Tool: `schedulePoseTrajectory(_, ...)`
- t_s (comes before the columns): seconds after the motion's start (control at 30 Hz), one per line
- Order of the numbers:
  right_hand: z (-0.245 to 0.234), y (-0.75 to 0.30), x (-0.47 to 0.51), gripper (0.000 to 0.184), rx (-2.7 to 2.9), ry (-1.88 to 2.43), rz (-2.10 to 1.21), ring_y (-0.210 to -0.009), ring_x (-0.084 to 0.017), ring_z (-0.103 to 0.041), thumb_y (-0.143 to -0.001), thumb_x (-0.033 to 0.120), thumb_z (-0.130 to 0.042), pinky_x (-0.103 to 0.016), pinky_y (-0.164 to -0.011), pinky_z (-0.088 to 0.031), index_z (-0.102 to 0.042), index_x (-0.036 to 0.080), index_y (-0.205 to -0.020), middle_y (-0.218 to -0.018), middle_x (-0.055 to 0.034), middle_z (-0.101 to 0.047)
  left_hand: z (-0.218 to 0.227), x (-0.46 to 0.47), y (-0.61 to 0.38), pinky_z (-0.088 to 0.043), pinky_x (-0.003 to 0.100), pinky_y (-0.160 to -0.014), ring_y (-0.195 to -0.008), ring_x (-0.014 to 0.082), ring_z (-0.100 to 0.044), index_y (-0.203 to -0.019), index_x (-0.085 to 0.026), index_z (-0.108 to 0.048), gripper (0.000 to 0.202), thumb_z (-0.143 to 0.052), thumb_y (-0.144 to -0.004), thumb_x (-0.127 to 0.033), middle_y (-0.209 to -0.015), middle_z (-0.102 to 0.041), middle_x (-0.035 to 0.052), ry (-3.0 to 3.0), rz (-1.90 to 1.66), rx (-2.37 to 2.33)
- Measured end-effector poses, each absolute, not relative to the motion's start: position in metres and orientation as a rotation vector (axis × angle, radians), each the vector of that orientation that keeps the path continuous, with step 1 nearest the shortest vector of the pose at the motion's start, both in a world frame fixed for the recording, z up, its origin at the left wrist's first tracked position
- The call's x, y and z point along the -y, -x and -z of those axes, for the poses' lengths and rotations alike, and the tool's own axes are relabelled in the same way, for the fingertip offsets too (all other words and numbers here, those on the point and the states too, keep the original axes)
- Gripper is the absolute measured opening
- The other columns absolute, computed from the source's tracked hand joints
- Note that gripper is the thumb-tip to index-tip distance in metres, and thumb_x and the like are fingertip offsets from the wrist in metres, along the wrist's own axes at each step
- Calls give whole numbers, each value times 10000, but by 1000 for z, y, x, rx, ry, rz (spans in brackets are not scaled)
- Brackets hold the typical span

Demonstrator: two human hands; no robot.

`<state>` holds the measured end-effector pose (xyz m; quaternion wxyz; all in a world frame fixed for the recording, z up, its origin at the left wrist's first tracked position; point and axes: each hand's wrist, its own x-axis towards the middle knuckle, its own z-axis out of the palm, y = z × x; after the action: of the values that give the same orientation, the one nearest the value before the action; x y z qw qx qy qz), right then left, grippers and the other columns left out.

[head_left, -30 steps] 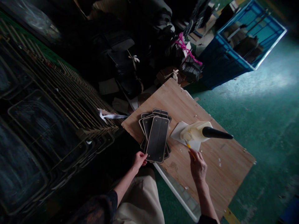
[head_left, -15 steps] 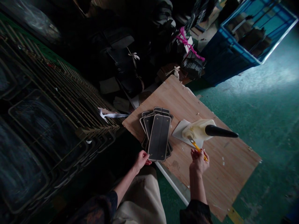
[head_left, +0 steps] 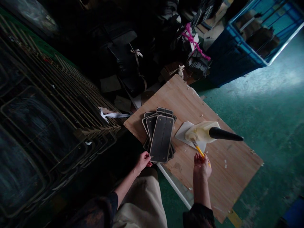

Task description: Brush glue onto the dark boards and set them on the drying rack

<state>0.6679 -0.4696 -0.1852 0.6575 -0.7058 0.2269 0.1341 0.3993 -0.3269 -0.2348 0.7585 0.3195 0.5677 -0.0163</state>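
Note:
My left hand [head_left: 143, 161] pinches the near left corner of the top black panel [head_left: 161, 139], a rounded rectangle with a pale edge, a seam down its middle and small rivets near the corners. Several similar panels [head_left: 150, 122] lie fanned beneath it. In my right hand [head_left: 201, 164] is a brush [head_left: 199, 150] with a yellow handle, its tip at the mouth of a cream-coloured bottle [head_left: 201, 131]. That bottle lies on its side with its long black nozzle [head_left: 225, 134] pointing right. Under its mouth is a white sheet [head_left: 181, 133].
The wooden board [head_left: 232, 164] carries the panels and bottle. Wire racks [head_left: 59, 101] with dark panels stand at left. A blue crate [head_left: 242, 53] holding brown pieces sits at far right. Tied dark bundles [head_left: 125, 63] and a pink-tied stack [head_left: 198, 63] lie behind the board.
The brush and my right hand have shifted slightly, with the handle turned a little steeper. My left hand stays at the panel's corner. The whole view has moved slightly.

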Motion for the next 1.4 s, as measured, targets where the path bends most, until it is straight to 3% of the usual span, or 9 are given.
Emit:
schedulePoseTrajectory(0.17,152,-633,466,349,-410,1680,-251,-639,-140,-688,-737,391,-739,-255,-619,-588,-606,169,-971,-704,6,-682,235,325,-398,-479,198,-424,-472,129,-635,-771,-185,-411,395,-675,-732,-475,-605,-559,-48,-690,-34,-1183)
schedulePoseTrajectory(0.3,133,-611,420,328,146,1924,-373,-732,-159,-679,-876,396,-612,-320,-716,-574,-621,175,-1118,-854,-39,-686,238,322,-397,-486,206,-429,-473,135,-638,-771,-190,-407,393,-676,-717,-472,-605,-560,-46,-674,-21,-1201)
schedulePoseTrajectory(0.47,145,-627,352,291,1043,2202,-439,-833,-178,-632,-961,374,-467,-309,-743,-517,-652,208,-1112,-967,-74,-655,244,321,-395,-487,201,-431,-491,145,-652,-771,-189,-416,339,-664,-733,-416,-606,-572,-33,-681,8,-1213)
schedulePoseTrajectory(0.57,158,-641,331,313,1256,2276,-394,-794,-154,-615,-986,364,-420,-260,-677,-481,-642,220,-1153,-987,-66,-636,246,321,-394,-493,200,-442,-496,144,-656,-775,-188,-418,314,-659,-742,-387,-613,-580,-31,-656,15,-1221)
schedulePoseTrajectory(0.8,166,-634,346,315,1388,2314,-509,-754,-146,-604,-993,362,-408,-231,-633,-442,-629,211,-1160,-946,-51,-619,250,323,-393,-488,185,-434,-465,126,-638,-776,-187,-412,218,-596,-795,-301,-563,-561,-49,-633,2,-1234)
schedulePoseTrajectory(1.1,127,-554,431,303,1495,2316,-945,-709,-164,-636,-995,318,-372,-234,-575,-462,-595,233,-1182,-935,-66,-638,257,326,-388,-510,201,-453,-465,119,-637,-799,-180,-424,316,-667,-771,-380,-641,-601,-32,-577,-42,-1213)
schedulePoseTrajectory(1.3,125,-560,393,263,1420,2063,-1256,-762,-159,-662,-987,307,-404,-219,-620,-484,-629,240,-1105,-963,-50,-665,262,327,-386,-530,231,-463,-474,136,-644,-795,-177,-433,286,-649,-780,-365,-629,-603,-28,-570,-51,-1194)
schedulePoseTrajectory(1.4,141,-592,362,270,1347,1982,-1214,-747,-154,-651,-983,343,-418,-230,-639,-494,-639,205,-1053,-925,-52,-669,258,323,-388,-519,217,-454,-475,135,-646,-788,-174,-438,247,-634,-789,-325,-606,-588,-31,-572,-41,-1199)
